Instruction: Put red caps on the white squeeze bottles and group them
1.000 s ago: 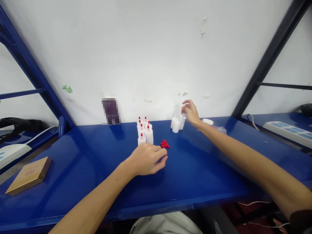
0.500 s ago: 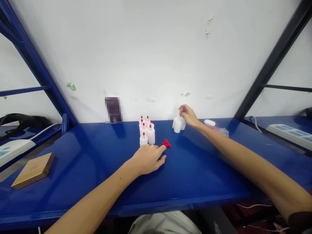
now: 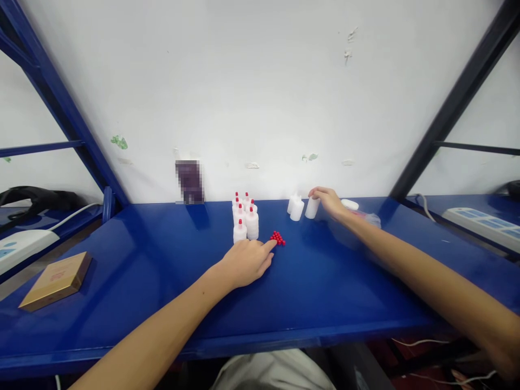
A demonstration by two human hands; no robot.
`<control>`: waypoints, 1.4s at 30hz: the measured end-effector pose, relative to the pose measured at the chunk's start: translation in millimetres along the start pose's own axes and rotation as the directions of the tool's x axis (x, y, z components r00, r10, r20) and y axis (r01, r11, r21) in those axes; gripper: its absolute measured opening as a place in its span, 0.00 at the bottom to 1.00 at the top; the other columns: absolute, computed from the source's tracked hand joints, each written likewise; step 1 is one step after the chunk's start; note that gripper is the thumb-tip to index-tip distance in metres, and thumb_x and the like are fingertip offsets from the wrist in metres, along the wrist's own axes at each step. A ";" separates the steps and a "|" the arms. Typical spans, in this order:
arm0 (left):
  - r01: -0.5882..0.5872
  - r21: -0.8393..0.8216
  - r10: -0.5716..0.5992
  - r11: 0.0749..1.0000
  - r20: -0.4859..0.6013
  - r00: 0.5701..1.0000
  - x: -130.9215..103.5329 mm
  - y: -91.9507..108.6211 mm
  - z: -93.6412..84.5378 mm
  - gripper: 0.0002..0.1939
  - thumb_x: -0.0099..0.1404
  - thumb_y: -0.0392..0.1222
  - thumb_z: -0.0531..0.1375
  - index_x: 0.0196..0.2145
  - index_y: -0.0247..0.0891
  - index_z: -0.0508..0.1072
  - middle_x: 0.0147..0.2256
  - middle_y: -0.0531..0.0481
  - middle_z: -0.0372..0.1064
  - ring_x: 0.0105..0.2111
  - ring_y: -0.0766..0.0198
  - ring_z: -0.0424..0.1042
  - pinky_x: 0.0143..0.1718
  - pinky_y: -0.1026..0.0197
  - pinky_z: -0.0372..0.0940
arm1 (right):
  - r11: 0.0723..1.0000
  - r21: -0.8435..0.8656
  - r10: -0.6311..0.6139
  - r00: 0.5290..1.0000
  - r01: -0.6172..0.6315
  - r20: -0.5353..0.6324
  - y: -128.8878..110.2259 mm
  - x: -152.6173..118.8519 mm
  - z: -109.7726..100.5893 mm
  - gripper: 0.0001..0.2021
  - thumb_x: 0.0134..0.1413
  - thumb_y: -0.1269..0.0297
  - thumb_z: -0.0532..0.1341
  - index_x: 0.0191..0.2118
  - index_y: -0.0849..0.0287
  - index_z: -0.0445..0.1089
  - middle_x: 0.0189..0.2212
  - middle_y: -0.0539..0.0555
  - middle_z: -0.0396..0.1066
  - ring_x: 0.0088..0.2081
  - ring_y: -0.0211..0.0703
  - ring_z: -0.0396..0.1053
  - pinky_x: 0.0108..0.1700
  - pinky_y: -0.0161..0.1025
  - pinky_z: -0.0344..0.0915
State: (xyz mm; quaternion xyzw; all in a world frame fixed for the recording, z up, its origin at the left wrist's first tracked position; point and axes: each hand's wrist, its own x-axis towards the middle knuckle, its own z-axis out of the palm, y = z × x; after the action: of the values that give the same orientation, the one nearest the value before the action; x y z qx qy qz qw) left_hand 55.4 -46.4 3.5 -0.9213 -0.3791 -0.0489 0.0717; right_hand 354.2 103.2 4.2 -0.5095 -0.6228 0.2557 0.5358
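Observation:
My left hand rests on the table, its index finger stretched out to the edge of a small pile of red caps; the thumb is apart from that finger. Just behind it stand several white squeeze bottles with red-tipped nozzles, grouped upright. At the wall side, my right hand has its fingers closed around the top of a white bottle, which leans slightly. Left of that bottle are other white bottles without red caps. The held bottle's top is hidden by the fingers.
A white oval object and a clear plastic bag lie right of the right hand. A gold box is at the left on the blue table. Power strips sit beyond the metal frame.
My right hand has come down and taken hold of a white bottle, which now stands apart to the right of the others. My left thumb has drawn nearer the index finger.

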 end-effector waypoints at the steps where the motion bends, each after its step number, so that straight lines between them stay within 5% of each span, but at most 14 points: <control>1: -0.004 -0.007 0.004 1.000 0.000 1.000 0.2 -0.6 0.7 0.18 0.74 0.41 0.45 0.56 0.37 0.65 0.33 0.45 0.75 0.32 0.53 0.76 0.32 0.56 0.66 | 1.000 0.004 0.004 1.000 -0.004 0.013 -1.2 -5.3 -3.8 0.09 0.38 0.63 0.57 0.24 0.59 0.73 0.27 0.51 0.70 0.37 0.46 0.63 0.42 0.41 0.56; 8: 0.016 -0.028 -0.016 0.999 0.012 1.000 1.5 -2.6 0.7 0.16 0.73 0.40 0.47 0.53 0.37 0.68 0.33 0.45 0.75 0.33 0.53 0.76 0.33 0.57 0.66 | 0.991 0.098 0.086 0.996 -0.089 0.040 -4.3 -39.9 -24.6 0.07 0.40 0.61 0.60 0.23 0.57 0.73 0.25 0.52 0.71 0.31 0.44 0.64 0.33 0.40 0.57; 12: 0.008 -0.068 -0.008 0.998 0.002 1.000 1.0 -3.5 1.9 0.12 0.73 0.39 0.48 0.50 0.39 0.67 0.34 0.47 0.75 0.34 0.54 0.76 0.33 0.58 0.65 | 0.979 0.175 0.099 0.994 -0.104 0.035 -13.3 -61.4 -16.4 0.08 0.41 0.61 0.61 0.26 0.58 0.75 0.30 0.53 0.73 0.33 0.43 0.65 0.34 0.38 0.59; 18: -0.067 -0.131 0.067 0.989 -0.010 0.998 -0.9 -2.0 0.5 0.08 0.74 0.41 0.48 0.45 0.41 0.65 0.32 0.52 0.73 0.32 0.59 0.74 0.30 0.61 0.60 | 0.891 0.348 0.128 0.898 -0.290 0.422 -49.1 -110.5 21.3 0.07 0.44 0.62 0.62 0.26 0.62 0.72 0.21 0.53 0.72 0.24 0.40 0.66 0.28 0.37 0.60; 26: -0.090 -0.163 0.089 0.982 -0.012 0.996 -3.7 4.3 -1.7 0.07 0.71 0.45 0.52 0.38 0.40 0.65 0.27 0.53 0.70 0.26 0.60 0.72 0.26 0.62 0.56 | 0.969 0.221 -0.070 0.735 -0.110 0.675 -83.0 -135.8 54.1 0.03 0.50 0.67 0.55 0.28 0.58 0.62 0.14 0.46 0.67 0.19 0.35 0.60 0.25 0.33 0.56; 29: -0.069 -0.213 0.028 0.975 -0.190 0.981 -4.2 3.6 -3.3 0.07 0.71 0.42 0.49 0.37 0.39 0.63 0.26 0.54 0.69 0.23 0.63 0.69 0.24 0.63 0.54 | 0.961 0.264 -0.115 0.751 -0.082 0.650 -82.1 -136.4 59.8 0.04 0.52 0.65 0.57 0.29 0.58 0.63 0.15 0.45 0.66 0.19 0.35 0.60 0.24 0.33 0.56; 34: -0.137 -0.321 -0.041 0.937 -0.491 0.870 -5.5 3.4 -6.4 0.09 0.73 0.42 0.46 0.37 0.39 0.62 0.24 0.56 0.65 0.20 0.68 0.64 0.24 0.65 0.55 | 0.972 0.236 -0.161 0.782 0.019 0.602 -81.7 -141.8 60.4 0.07 0.56 0.61 0.58 0.30 0.59 0.63 0.19 0.45 0.62 0.21 0.35 0.59 0.25 0.33 0.56; 38: -0.255 -0.289 0.067 0.923 -0.530 0.845 -5.8 6.9 -5.8 0.09 0.74 0.43 0.47 0.44 0.38 0.63 0.25 0.56 0.68 0.21 0.68 0.67 0.24 0.66 0.57 | 0.961 0.169 -0.275 0.703 0.218 0.656 -89.8 -147.5 59.8 0.02 0.52 0.69 0.58 0.31 0.61 0.67 0.22 0.45 0.60 0.25 0.34 0.56 0.28 0.32 0.55; 42: -0.316 -0.264 0.147 0.911 -0.507 0.849 -6.6 6.9 -5.9 0.10 0.75 0.41 0.47 0.48 0.38 0.63 0.28 0.54 0.72 0.23 0.68 0.69 0.26 0.65 0.59 | 0.959 0.165 -0.280 0.674 0.231 0.683 -95.4 -149.5 58.8 0.05 0.50 0.73 0.56 0.32 0.62 0.69 0.23 0.45 0.61 0.25 0.33 0.54 0.29 0.32 0.55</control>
State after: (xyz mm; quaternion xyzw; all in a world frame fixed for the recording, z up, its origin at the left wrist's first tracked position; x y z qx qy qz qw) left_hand 55.3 -56.8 7.7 -0.9184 -0.2199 -0.3289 0.0092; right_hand 251.3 -52.7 8.5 -0.2648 -0.8352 0.3720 0.3065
